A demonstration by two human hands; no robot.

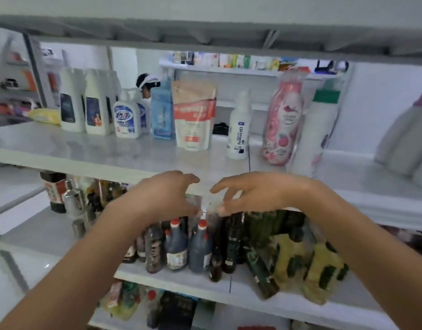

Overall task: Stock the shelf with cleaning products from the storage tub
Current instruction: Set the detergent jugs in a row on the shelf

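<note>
On the head camera I have both hands low in the centre, in front of the shelf [86, 148] edge. The left hand [162, 194] and the right hand [257, 194] face each other with fingers curved like claws. Their tips nearly meet over a small pale blur [208, 207] between them. I cannot tell what it is, nor whether either hand grips it.

The cleaning products stand on the shelf board above the hands. At 10 o'clock are tall white bottles [73, 101], then a pump bottle [127, 117] with a blue label. At 12 o'clock are a blue pouch [163, 110], a pink-and-white refill pouch [193, 115] and a slim white bottle [238, 127]. At 1 o'clock a pink bottle [283, 120] stands just beside a green-capped bottle [317, 129].

At 6 o'clock, on the board below, dark bottles with red caps [176, 246] stand packed together — a green bottle [260, 270] leans at 5 o'clock.
</note>
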